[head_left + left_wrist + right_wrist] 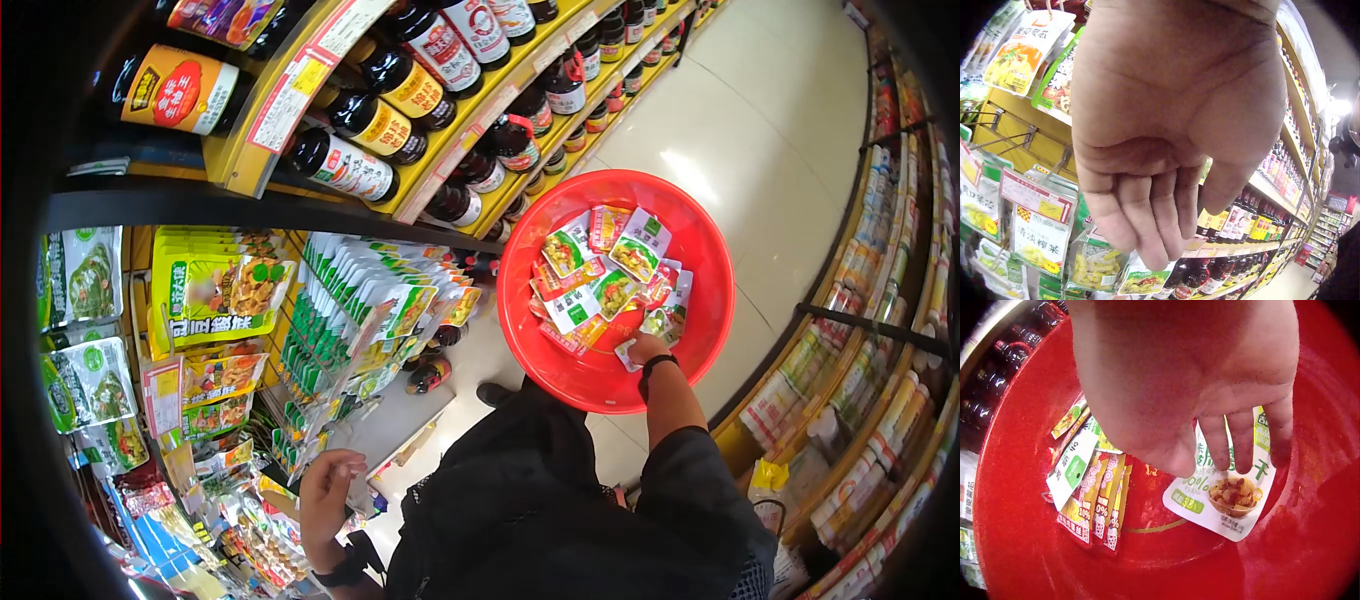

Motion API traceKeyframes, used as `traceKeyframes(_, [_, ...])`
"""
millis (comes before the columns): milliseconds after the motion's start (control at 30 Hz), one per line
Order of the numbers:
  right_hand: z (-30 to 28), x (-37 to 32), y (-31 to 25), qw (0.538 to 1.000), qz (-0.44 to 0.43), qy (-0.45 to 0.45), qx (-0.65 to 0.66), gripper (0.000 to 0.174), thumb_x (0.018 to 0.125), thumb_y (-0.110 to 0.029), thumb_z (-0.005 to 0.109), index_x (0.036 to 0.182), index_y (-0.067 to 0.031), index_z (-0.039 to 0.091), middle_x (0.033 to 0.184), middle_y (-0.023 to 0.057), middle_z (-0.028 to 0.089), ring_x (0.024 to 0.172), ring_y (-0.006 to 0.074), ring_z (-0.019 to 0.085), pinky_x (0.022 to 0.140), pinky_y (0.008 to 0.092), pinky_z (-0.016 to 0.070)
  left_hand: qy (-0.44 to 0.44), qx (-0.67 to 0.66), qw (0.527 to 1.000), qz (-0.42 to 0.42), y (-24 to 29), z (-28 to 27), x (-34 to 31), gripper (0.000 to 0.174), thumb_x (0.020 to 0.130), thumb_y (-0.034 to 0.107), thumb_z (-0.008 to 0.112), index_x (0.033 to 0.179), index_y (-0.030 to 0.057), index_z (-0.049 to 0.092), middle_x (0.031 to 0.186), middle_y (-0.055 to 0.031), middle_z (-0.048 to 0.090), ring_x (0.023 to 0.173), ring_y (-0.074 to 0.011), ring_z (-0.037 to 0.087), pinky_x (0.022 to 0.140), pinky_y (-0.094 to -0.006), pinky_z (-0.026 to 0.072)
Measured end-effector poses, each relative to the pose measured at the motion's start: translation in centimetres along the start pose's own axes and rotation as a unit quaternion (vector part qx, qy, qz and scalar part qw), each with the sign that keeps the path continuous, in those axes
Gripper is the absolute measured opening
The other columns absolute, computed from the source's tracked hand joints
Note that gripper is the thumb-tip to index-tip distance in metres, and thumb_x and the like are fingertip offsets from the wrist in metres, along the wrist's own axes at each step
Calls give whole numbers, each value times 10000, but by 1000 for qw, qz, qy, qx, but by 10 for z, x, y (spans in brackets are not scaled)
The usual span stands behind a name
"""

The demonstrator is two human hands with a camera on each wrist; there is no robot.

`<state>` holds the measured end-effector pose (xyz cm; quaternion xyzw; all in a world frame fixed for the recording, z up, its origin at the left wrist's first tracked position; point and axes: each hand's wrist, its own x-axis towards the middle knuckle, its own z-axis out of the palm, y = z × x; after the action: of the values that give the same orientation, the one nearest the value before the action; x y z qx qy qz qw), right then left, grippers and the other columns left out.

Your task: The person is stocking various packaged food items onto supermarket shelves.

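Note:
A red basin (700,375) holds several food packets (612,293), some white and green, others red and yellow. Inside its near side is the right hand (652,352). In the right wrist view that hand (1210,381) has its fingers extended over a white packet (1235,509) with a bowl picture, touching it. The left hand (327,500) is beside the hanging racks in the head view. Its fingers are loosely bent with nothing held in the left wrist view, where the hand (1172,119) is in front of hanging pickle packets (1038,234).
Dark sauce bottles (345,165) line the yellow shelves above the basin. Green and white packets (345,300) hang in rows at the left. Shelves of packaged goods (850,300) run along the right, with tiled floor (760,120) between. A bottle (430,375) stands near the racks.

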<state>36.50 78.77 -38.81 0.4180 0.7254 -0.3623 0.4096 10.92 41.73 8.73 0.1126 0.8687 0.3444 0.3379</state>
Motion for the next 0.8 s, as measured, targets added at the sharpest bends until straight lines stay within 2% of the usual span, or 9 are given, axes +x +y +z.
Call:
traceKeyframes(100, [-4, -14, -2, 999, 13, 8, 30, 562, 825, -187, 576, 1382, -141, 523, 1272, 143, 648, 1175, 329, 624, 965, 453, 514, -19, 4, 1000, -7, 4, 5, 10, 186, 1009, 115, 519, 1127, 8, 616, 1041, -78, 678, 965, -166, 647, 855, -309, 477])
traceKeyframes(200, [4, 4, -1, 999, 0, 38, 39, 518, 841, -198, 557, 1350, -103, 538, 1289, 175, 631, 1184, 335, 617, 968, 459, 512, -30, 12, 999, -14, 12, 9, 19, 186, 1005, 102, 523, 1128, 3, 621, 1039, -81, 673, 976, -164, 640, 873, -310, 470])
traceKeyframes(233, [6, 12, -2, 996, -7, 45, 73, 476, 862, -224, 540, 1308, -60, 563, 1283, 203, 626, 1194, 342, 609, 986, 460, 503, -32, 15, 999, -17, 13, 10, 20, 186, 1004, 103, 526, 1128, 4, 622, 1042, -81, 672, 978, -165, 640, 875, -311, 469])
traceKeyframes(367, [3, 25, -10, 995, 23, 50, 88, 452, 871, -248, 555, 1263, -27, 596, 1293, 220, 613, 1205, 359, 599, 1004, 454, 497, -47, 29, 998, -30, 6, 7, 23, 191, 1003, 103, 529, 1136, -5, 614, 1053, -87, 671, 981, -170, 639, 886, -314, 474])
traceKeyframes(467, [5, 18, -18, 991, 19, 101, 83, 441, 882, -189, 502, 1250, 36, 597, 1183, 268, 650, 1145, 401, 622, 977, 457, 508, -48, 18, 998, -36, 1, 7, 24, 204, 1002, 108, 534, 1153, -12, 601, 1061, -93, 671, 982, -173, 637, 897, -317, 478])
traceKeyframes(500, [3, 23, -21, 994, 22, 72, 80, 417, 889, -211, 502, 1189, 45, 639, 1170, 263, 657, 1183, 401, 604, 997, 462, 499, -48, 11, 998, -41, 0, 6, 23, 210, 1001, 108, 535, 1161, -15, 595, 1065, -96, 671, 984, -175, 636, 902, -319, 479])
traceKeyframes(600, [0, 16, -26, 996, 28, 73, 37, 419, 907, -264, 500, 1176, 6, 673, 1285, 237, 616, 1200, 383, 596, 1009, 449, 493, -51, 10, 998, -39, -8, 4, 23, 232, 1004, 132, 543, 1200, 15, 576, 1092, -91, 679, 972, -175, 648, 856, -307, 482])
traceKeyframes(700, [36, 54, -11, 991, -12, 117, -71, 356, 926, -214, 466, 1062, -4, 718, 1154, 241, 671, 1079, 378, 652, 939, 435, 512, -55, 7, 998, -33, -16, 2, 24, 264, 1005, 147, 545, 1241, 31, 557, 1109, -90, 681, 968, -175, 652, 835, -300, 479])
traceKeyframes(800, [72, 93, 9, 983, -29, 163, -74, 340, 929, -213, 464, 1024, -13, 721, 1107, 217, 686, 1005, 365, 666, 866, 432, 512, -58, -10, 997, -41, -17, 2, 24, 319, 1000, 127, 545, 1292, -1, 531, 1112, -122, 667, 987, -190, 635, 891, -322, 478])
